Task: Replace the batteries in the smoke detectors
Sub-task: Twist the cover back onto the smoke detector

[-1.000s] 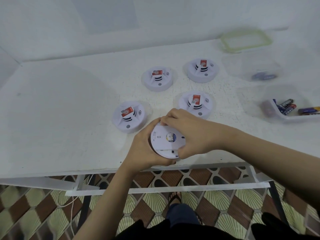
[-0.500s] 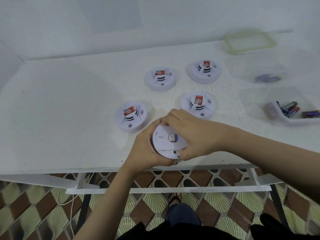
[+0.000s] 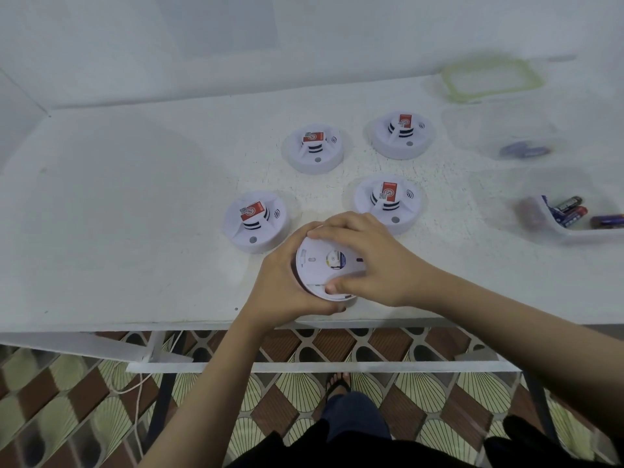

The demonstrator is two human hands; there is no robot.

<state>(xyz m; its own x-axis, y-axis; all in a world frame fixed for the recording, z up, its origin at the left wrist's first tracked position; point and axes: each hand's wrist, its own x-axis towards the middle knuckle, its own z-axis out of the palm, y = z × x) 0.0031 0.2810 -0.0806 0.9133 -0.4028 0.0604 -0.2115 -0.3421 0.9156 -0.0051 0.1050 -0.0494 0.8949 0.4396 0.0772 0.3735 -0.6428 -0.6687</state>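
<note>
**At the table's near edge: opening the held detector**

Nearest the camera, over the front edge of the table (image 3: 135,231), the held detector (image 3: 324,265) sits back plate up between both hands. Left hand (image 3: 287,292) cups the body from the left and beneath, fingers wrapped round the rim. Right hand (image 3: 374,261) spans the plate, fingertips over the far rim, thumb pressed at the near edge. Both are clamped on it. Cannot tell whether the plate is loose yet.

Judged step: twisting the plate off to reach the battery bay. Left hand should anchor and only the right should turn. Push at the rim, not the flat middle. Keep the unit low over the table, so a freed plate lands there and not on the floor.

Just beyond the held detector, a left detector (image 3: 256,221) and a right detector (image 3: 388,201) rest dome up with red labels. Farther beyond it are two more (image 3: 315,148). Well right of the held detector, a clear tray (image 3: 574,231) holds loose batteries (image 3: 570,211). Beyond the tray are a blurred clear tub (image 3: 472,130) and, farthest, a green-rimmed lid (image 3: 452,82).
</note>
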